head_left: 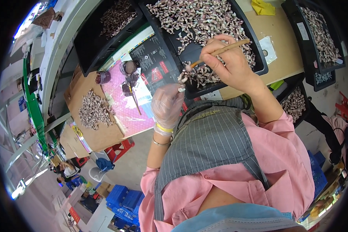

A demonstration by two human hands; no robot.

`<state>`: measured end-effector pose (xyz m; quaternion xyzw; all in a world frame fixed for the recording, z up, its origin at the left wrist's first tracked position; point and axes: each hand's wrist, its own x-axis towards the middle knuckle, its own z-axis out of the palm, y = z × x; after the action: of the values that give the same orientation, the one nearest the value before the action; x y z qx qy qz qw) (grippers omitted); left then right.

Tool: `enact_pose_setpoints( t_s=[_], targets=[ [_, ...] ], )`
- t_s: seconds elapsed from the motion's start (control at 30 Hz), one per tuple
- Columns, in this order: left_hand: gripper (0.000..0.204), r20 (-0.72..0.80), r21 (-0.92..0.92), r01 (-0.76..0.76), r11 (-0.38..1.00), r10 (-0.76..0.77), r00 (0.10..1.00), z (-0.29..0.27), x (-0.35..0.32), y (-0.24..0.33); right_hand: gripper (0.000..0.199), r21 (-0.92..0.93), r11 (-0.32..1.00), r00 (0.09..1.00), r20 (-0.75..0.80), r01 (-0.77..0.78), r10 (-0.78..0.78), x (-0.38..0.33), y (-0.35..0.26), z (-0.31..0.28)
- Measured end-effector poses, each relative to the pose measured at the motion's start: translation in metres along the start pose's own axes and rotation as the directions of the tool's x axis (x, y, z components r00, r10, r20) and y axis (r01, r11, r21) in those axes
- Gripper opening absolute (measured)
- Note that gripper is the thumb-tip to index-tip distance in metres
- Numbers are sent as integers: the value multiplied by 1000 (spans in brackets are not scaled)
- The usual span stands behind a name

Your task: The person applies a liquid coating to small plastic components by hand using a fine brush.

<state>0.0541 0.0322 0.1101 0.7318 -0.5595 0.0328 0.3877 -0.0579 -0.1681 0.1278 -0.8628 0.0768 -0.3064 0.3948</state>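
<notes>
My left hand (167, 104), in a clear plastic glove with a yellow band at the wrist, pinches a small white-and-pink piece (181, 89) at its fingertips. Bare, my right hand (229, 62) grips a wooden-handled brush (220, 50). The brush's soft tip is close above the left fingertips; whether it touches the piece I cannot tell. Both hands are at the near side of a black tray (189, 52), my right one over it. Many small pinkish-white pieces (197, 19) lie in this tray, too small to name exactly.
Left of the tray, two dark-stained jars (128, 67) and a thin brush (136, 101) lie on a pink sheet (127, 112). More pieces (94, 110) are heaped on brown cardboard. Other filled black trays (87, 50) stand left and right. A yellow cloth (263, 7) lies behind.
</notes>
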Motion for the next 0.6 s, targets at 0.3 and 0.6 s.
enact_pose_setpoints(
  t_s=[0.3,0.6],
  targets=[
    [21,192,-680,526,511,-568,800,10,-8,2,19,-20,997,998,-1,-70,70,-6,11,0],
    [34,455,-801,598,-18,-667,590,13,-1,7,18,305,950,996,-37,-65,80,-12,2,-1]
  ],
)
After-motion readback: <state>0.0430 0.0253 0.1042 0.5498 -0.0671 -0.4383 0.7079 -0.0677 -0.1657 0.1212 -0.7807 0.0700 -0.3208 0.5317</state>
